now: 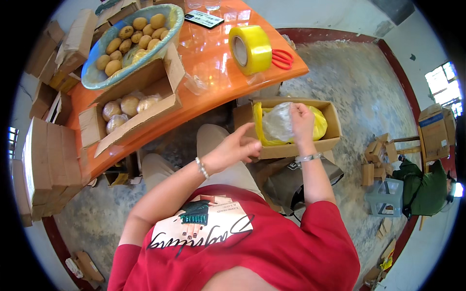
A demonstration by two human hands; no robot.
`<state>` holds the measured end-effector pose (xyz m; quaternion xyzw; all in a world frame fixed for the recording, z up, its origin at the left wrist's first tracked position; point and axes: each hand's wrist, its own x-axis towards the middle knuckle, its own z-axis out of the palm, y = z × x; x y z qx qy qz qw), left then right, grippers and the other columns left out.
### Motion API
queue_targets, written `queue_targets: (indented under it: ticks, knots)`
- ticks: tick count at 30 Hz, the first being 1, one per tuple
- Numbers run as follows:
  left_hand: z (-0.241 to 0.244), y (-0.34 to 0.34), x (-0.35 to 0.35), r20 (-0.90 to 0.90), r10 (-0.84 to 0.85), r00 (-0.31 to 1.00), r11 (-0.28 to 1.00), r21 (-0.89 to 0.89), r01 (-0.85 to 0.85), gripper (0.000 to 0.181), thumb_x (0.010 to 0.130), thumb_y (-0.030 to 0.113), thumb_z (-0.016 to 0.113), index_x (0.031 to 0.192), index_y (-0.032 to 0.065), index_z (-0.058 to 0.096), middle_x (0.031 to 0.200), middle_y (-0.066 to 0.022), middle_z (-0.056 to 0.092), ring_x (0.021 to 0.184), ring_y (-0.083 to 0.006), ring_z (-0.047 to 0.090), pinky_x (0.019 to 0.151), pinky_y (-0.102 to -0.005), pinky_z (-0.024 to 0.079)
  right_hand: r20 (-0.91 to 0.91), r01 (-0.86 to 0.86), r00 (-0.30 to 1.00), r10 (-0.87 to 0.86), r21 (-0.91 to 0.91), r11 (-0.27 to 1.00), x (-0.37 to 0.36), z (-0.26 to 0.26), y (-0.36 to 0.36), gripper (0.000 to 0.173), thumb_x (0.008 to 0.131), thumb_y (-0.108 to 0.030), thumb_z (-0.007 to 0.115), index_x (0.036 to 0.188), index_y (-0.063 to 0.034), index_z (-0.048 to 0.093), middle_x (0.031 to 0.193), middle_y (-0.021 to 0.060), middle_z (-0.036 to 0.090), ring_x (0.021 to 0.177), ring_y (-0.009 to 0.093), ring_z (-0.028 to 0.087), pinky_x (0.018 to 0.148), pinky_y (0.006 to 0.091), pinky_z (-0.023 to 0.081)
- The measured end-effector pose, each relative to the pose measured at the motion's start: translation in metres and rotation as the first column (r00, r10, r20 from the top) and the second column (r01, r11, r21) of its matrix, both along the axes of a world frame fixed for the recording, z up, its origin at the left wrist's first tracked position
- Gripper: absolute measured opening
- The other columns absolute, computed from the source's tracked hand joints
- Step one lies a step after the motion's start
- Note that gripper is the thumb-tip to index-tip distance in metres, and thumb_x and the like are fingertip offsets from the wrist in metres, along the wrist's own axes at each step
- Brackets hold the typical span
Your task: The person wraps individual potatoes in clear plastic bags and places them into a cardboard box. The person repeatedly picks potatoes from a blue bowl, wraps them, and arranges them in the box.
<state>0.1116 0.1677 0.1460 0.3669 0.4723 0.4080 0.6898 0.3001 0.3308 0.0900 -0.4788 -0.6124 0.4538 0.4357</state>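
My right hand [303,122] has its fingers closed on clear plastic film or bags [279,122] in a cardboard box lined with a yellow plastic bag [320,125]. My left hand [238,146] is beside that box's left end, fingers apart and holding nothing. On the orange table [204,82], an open cardboard box [140,127] holds several round, brownish-yellow fruits wrapped in clear film [130,105]. Behind it, a blue basin [145,60] lined with clear plastic contains many unwrapped fruits [113,68] of the same colour.
A large roll of yellow tape [255,49], red-handled scissors [282,59] and a phone-like object [204,19] lie on the table. Cardboard cartons [54,160] are stacked at the left. A dark bag [287,182] stands below the lined box. A grey-blue plastic stool [384,196] is at the right.
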Motion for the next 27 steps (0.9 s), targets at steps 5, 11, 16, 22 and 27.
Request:
queue_targets:
  ticks: [5, 11, 16, 22, 27]
  knots:
    - [-0.022, 0.020, 0.011, 0.557, 0.238, 0.796, 0.953, -0.291, -0.082, 0.055, 0.092, 0.043, 0.049, 0.133, 0.0077, 0.037, 0.119, -0.0109, 0.054, 0.108, -0.0215, 0.054, 0.089, -0.0369, 0.045, 0.330, -0.367, 0.911, 0.246, 0.381, 0.849, -0.026, 0.049, -0.085, 0.012, 0.086, -0.015, 0.060, 0.086, -0.0032, 0.061, 0.063, 0.0085, 0.056, 0.054, 0.014, 0.053, 0.050, 0.0262, 0.041]
    - [-0.021, 0.015, 0.005, 0.497, 0.409, 0.765, 0.911, -0.177, -0.372, 0.023, 0.092, 0.012, 0.052, 0.114, 0.0033, 0.054, 0.103, -0.0076, 0.062, 0.093, -0.0181, 0.061, 0.085, -0.0329, 0.049, 0.445, -0.568, 0.823, 0.355, 0.681, 0.463, -0.035, 0.047, -0.107, 0.025, 0.070, -0.014, 0.072, 0.090, -0.0040, 0.062, 0.084, 0.0104, 0.061, 0.074, 0.027, 0.061, 0.064, 0.0364, 0.050]
    - [-0.021, 0.006, -0.005, 0.498, 0.459, 0.736, 0.878, -0.127, -0.462, 0.024, 0.093, 0.013, 0.050, 0.114, 0.0011, 0.054, 0.104, -0.0086, 0.062, 0.093, -0.0185, 0.061, 0.084, -0.0326, 0.050, 0.064, -0.272, 0.958, 0.280, 0.521, 0.809, -0.037, 0.046, -0.110, 0.033, 0.076, -0.011, 0.070, 0.105, 0.0003, 0.058, 0.097, 0.0128, 0.060, 0.077, 0.021, 0.062, 0.064, 0.0304, 0.051]
    - [-0.023, -0.002, -0.012, 0.640, 0.358, 0.680, 0.919, -0.112, -0.378, 0.028, 0.095, 0.022, 0.046, 0.116, 0.0026, 0.052, 0.107, -0.0100, 0.060, 0.094, -0.0202, 0.061, 0.085, -0.0345, 0.050, -0.437, -0.496, 0.803, 0.405, -0.115, 0.861, -0.053, 0.049, -0.103, 0.046, 0.081, -0.002, 0.064, 0.125, 0.0030, 0.048, 0.110, 0.0096, 0.059, 0.078, 0.011, 0.062, 0.066, 0.0223, 0.051]
    - [-0.030, -0.012, -0.029, 0.699, 0.408, 0.587, 0.881, -0.133, -0.454, 0.028, 0.096, 0.029, 0.046, 0.111, 0.0063, 0.053, 0.105, -0.0096, 0.061, 0.097, -0.0232, 0.059, 0.087, -0.0381, 0.047, -0.329, -0.459, 0.871, 0.365, -0.280, 0.843, -0.038, 0.034, -0.091, 0.019, 0.081, -0.002, 0.065, 0.100, 0.0022, 0.063, 0.081, 0.0048, 0.065, 0.067, 0.009, 0.061, 0.059, 0.0212, 0.050]
